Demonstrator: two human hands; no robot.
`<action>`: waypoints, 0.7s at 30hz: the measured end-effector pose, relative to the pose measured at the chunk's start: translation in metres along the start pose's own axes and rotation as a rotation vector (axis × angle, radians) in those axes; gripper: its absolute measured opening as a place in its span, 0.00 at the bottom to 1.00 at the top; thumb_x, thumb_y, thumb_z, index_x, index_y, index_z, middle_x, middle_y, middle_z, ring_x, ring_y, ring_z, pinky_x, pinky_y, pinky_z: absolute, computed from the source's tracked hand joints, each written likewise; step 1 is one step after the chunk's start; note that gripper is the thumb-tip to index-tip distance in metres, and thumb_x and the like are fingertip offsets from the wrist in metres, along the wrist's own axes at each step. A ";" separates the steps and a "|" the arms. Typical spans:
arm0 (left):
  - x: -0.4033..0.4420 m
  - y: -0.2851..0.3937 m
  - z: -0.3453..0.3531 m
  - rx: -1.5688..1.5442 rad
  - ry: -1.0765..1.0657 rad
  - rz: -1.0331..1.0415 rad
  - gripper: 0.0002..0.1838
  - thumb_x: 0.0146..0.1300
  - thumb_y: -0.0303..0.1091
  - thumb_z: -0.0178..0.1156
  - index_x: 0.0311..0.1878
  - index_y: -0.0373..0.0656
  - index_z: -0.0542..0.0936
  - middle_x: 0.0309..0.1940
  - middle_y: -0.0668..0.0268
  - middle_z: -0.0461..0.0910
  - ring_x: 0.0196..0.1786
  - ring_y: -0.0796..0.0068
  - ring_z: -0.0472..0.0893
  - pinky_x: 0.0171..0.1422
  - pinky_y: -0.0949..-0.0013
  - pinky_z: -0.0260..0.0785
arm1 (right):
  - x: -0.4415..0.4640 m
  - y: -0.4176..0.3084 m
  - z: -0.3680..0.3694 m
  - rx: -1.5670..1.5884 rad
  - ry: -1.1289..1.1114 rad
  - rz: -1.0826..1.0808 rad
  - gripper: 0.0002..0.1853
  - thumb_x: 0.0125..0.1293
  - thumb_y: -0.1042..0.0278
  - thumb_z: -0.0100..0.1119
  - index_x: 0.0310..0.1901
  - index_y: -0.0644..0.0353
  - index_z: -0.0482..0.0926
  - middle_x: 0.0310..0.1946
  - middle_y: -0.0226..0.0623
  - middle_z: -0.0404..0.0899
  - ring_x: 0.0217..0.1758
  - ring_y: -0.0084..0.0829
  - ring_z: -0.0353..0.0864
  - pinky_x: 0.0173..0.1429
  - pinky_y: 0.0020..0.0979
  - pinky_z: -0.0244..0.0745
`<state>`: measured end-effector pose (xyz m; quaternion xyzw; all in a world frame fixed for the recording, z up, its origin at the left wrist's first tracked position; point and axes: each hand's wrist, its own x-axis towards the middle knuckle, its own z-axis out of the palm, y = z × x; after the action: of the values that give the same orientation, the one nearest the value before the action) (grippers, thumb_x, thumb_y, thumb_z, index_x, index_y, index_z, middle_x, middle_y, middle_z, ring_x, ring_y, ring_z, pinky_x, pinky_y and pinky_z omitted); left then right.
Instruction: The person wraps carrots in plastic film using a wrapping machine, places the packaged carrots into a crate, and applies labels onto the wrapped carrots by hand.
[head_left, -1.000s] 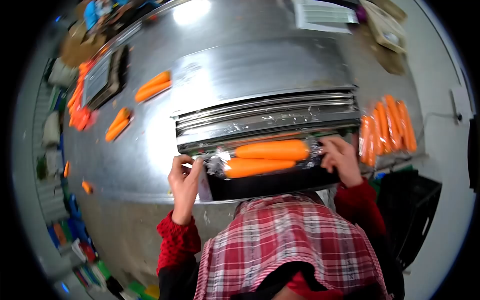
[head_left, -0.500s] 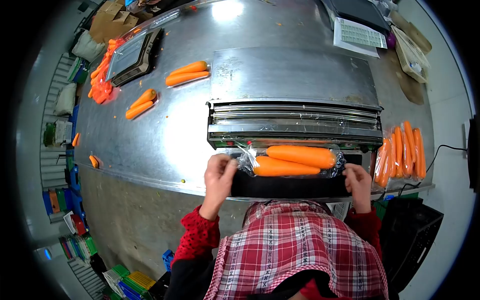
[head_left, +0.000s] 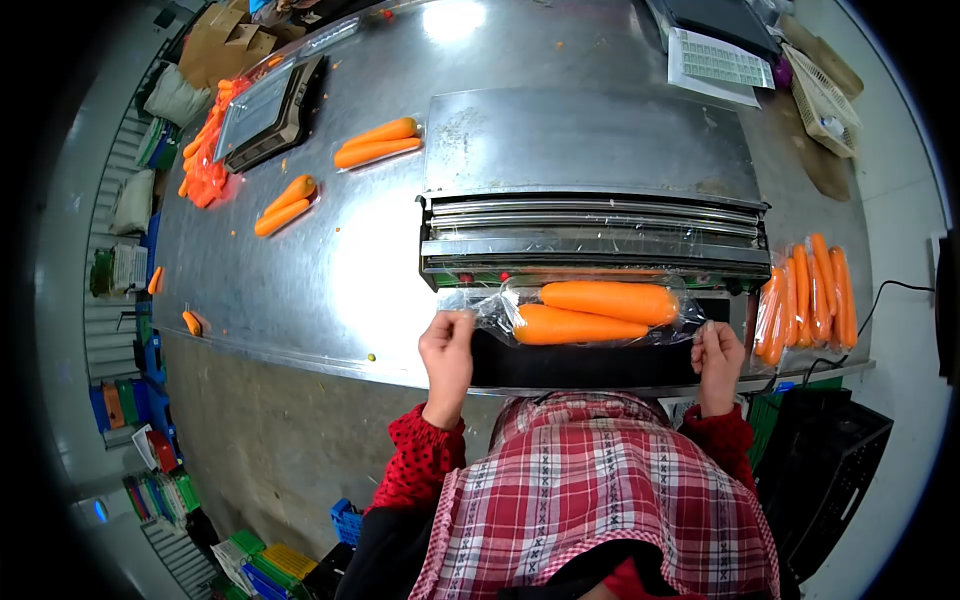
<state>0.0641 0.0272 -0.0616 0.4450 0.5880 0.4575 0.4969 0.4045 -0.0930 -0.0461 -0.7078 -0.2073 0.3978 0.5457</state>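
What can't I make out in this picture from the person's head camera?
Head view: the outer ends of the film, covered by the left hand and right hand pinching them.
Head view: the undersides of the two carrots between the hands, hidden by the carrots themselves.
Head view: the writing on the printed sheet, too small to read.
Head view: the rest of the dark object behind that sheet, cut off by the top edge.

Two carrots (head_left: 600,306) before the roller machine (head_left: 595,232), scale (head_left: 262,118) at left, carrot packs (head_left: 803,300) at right.
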 end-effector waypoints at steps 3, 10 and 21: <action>-0.009 0.011 -0.005 -0.361 0.104 -0.086 0.10 0.70 0.29 0.57 0.30 0.38 0.75 0.21 0.72 0.71 0.26 0.84 0.67 0.31 0.76 0.61 | -0.001 0.004 -0.003 0.074 0.046 0.018 0.13 0.75 0.65 0.50 0.31 0.58 0.72 0.21 0.23 0.69 0.19 0.11 0.64 0.20 0.16 0.56; 0.028 0.011 0.009 0.068 0.215 0.135 0.12 0.72 0.34 0.56 0.31 0.39 0.74 0.20 0.71 0.72 0.23 0.87 0.67 0.26 0.79 0.60 | 0.001 -0.002 -0.007 -0.017 -0.017 0.024 0.13 0.75 0.64 0.50 0.30 0.58 0.72 0.23 0.24 0.70 0.18 0.11 0.64 0.19 0.16 0.56; -0.003 -0.001 0.008 0.361 -0.027 0.217 0.06 0.61 0.27 0.65 0.37 0.34 0.81 0.26 0.72 0.76 0.28 0.84 0.70 0.33 0.76 0.65 | 0.004 0.000 -0.008 -0.071 -0.015 0.049 0.12 0.74 0.65 0.51 0.31 0.59 0.74 0.23 0.25 0.71 0.17 0.11 0.64 0.17 0.16 0.55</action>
<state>0.0721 0.0244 -0.0624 0.5937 0.6023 0.3894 0.3648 0.4128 -0.0950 -0.0470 -0.7287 -0.2081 0.4086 0.5087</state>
